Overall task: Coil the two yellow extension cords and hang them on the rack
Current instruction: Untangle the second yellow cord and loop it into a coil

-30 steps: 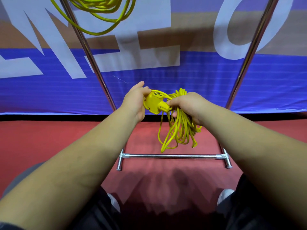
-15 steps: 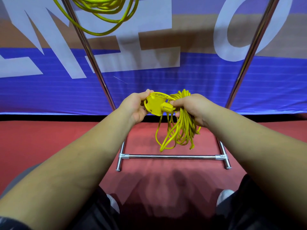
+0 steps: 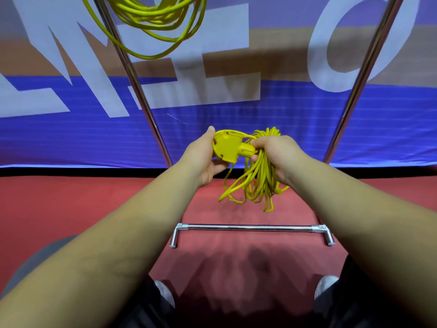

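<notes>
1. The hung cord [image 3: 151, 17] is draped in loose loops at the upper left of the rack [image 3: 139, 91], just beside the left post. Whatever it hangs from is above the frame.
2. The coil [image 3: 257, 181], the second cord, is not on the rack. It is held in the air between the left post and the right post [image 3: 361, 74], above the foot bar [image 3: 248, 227]. Its loops dangle toward the red floor [image 3: 71, 204] without touching it.
3. The right hand [image 3: 276, 155] is closed as a fist around the gathered top of the coil. Its thumb and forefinger reach to the neck of the socket [image 3: 228, 146].
4. The left hand [image 3: 203, 159] holds the socket, thumb over the top edge and fingers curled beneath. A short arc of cord runs from the socket over to the coil.
5. Judging by this, one cord is done and the second is already wound. The step in hand seems to be dealing with the free socket end so the bundle stays together before hanging.
6. The next move probably calls for laying or tucking the socket against the loops. Then the coil has to go up to the rack's top, which is out of view, likely to the right of the hung cord.
7. The right hand's grip needs to stay firm through that lift. The loops are uneven, a few strands hang lower than the rest, and they could slip out if the fist loosens.
</notes>
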`<state>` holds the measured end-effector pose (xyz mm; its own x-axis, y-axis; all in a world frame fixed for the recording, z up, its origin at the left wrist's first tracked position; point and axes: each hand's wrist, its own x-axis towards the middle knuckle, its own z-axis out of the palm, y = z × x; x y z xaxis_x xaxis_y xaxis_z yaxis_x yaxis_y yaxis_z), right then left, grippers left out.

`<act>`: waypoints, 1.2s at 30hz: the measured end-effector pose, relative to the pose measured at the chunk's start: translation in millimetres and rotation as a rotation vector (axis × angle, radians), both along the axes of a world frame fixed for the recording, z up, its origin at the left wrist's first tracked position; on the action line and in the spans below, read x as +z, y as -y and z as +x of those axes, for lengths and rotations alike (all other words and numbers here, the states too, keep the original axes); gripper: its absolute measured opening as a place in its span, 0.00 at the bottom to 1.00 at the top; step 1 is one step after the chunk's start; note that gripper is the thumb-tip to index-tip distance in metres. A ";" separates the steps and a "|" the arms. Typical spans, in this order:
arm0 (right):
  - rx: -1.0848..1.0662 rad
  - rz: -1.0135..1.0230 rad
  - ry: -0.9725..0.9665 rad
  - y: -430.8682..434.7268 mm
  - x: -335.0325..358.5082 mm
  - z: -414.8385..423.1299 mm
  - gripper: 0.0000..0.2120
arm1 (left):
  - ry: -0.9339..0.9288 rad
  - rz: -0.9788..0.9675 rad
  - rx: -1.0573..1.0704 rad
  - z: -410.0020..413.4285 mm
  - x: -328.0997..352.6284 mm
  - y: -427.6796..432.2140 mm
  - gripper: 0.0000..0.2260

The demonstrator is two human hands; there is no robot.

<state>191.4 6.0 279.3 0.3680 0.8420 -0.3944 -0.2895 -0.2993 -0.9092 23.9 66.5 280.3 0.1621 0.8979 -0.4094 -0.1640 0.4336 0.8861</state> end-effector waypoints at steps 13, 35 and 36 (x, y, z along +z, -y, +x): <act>-0.023 0.024 -0.162 -4.1 -0.4 -16.7 0.04 | 0.133 0.148 0.015 -8.5 1.2 7.8 0.18; 0.324 0.095 0.291 4.0 6.9 -9.1 0.11 | 0.034 0.040 -0.037 -31.3 45.4 -8.3 0.16; 0.338 0.101 0.259 5.2 9.9 -8.6 0.11 | 0.066 -0.004 -0.007 -31.2 46.7 -8.4 0.14</act>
